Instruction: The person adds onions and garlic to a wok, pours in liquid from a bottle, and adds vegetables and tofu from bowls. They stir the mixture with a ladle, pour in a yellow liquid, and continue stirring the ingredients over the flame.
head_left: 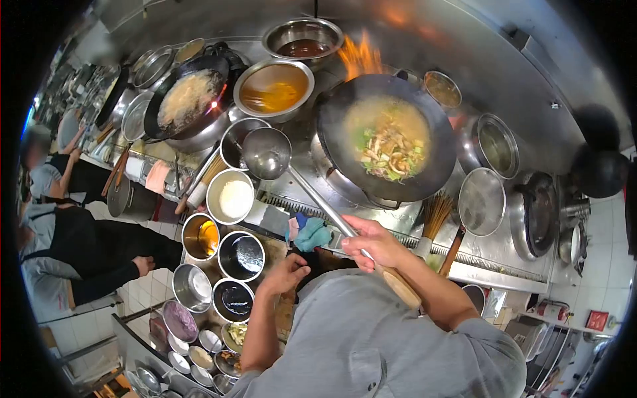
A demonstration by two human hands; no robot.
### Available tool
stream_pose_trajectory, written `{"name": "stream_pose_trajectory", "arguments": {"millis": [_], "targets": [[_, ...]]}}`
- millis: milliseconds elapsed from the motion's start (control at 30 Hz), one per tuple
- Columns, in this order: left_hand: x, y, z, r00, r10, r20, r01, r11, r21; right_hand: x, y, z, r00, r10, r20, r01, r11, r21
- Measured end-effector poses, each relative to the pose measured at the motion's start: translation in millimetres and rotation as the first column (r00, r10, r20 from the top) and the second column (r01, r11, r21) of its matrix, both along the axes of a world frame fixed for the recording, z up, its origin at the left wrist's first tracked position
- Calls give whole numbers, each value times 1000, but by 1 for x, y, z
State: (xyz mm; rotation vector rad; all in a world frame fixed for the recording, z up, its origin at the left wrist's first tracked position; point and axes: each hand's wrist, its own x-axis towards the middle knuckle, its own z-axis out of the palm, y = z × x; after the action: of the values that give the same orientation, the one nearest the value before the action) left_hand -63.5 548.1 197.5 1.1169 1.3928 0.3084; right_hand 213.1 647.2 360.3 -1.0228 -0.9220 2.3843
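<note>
My right hand (pixel 375 244) is closed around the metal shaft of a long ladle (pixel 268 154), just above its wooden grip. The ladle's bowl is over the seasoning pots, left of the wok (pixel 335 149). In that wok lie sliced mushrooms with green vegetables (pixel 391 149) in steaming liquid; flames rise behind it. My left hand (pixel 284 273) is beside the pot of dark liquid (pixel 241 256), its fingers curled in with nothing visible in them. A crumpled teal cloth (pixel 312 235) lies between my hands. Near the ladle bowl stands a pot of white seasoning (pixel 230 196).
A second wok (pixel 189 99) with frothing contents is at upper left. Bowls of amber liquid (pixel 274 89) and reddish-brown liquid (pixel 302 46) stand behind. A bamboo brush (pixel 434 217) and a mesh strainer (pixel 482 202) lie at right. Co-workers (pixel 73 245) stand at left.
</note>
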Motion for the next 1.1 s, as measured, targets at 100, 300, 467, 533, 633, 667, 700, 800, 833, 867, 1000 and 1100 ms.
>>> {"name": "stream_pose_trajectory", "arguments": {"millis": [100, 300, 467, 533, 633, 667, 700, 800, 833, 867, 1000, 1100], "targets": [[-17, 8, 3, 981, 137, 135, -141, 990, 23, 22, -10, 1, 992, -4, 126, 0, 1000, 30], [-26, 40, 38, 952, 285, 114, -301, 937, 176, 52, -18, -9, 994, -28, 102, 36, 997, -75], [-20, 42, 35, 967, 254, -11, -238, 919, 316, 59, -24, -19, 986, -33, 164, 41, 998, -46], [-12, 41, 41, 967, 233, -103, -189, 926, 326, 59, -22, -23, 986, -23, 163, 31, 998, -46], [1, 40, 51, 956, 266, -126, -205, 909, 363, 58, -21, -16, 982, -39, 184, 49, 997, -51], [4, 39, 53, 951, 277, -138, -210, 906, 368, 58, -20, -16, 980, -31, 195, 39, 998, -39], [6, 38, 55, 946, 288, -151, -215, 902, 374, 58, -20, -17, 978, -24, 206, 30, 999, -26], [8, 32, 41, 946, 293, -137, -214, 885, 413, 51, -21, -15, 959, -26, 282, 19, 999, 26], [9, 30, 40, 948, 301, -104, -229, 871, 434, 49, -22, -16, 951, -24, 308, 5, 998, 61], [8, 29, 40, 948, 301, -104, -228, 871, 435, 48, -23, -16, 942, -26, 334, -7, 995, 97], [8, 26, 40, 944, 318, -87, -250, 864, 436, 47, -23, -18, 944, -36, 329, -11, 990, 140], [3, 25, 34, 911, 399, -106, -304, 823, 480, 45, -14, 2, 986, -64, 151, 80, 992, -102]]}}
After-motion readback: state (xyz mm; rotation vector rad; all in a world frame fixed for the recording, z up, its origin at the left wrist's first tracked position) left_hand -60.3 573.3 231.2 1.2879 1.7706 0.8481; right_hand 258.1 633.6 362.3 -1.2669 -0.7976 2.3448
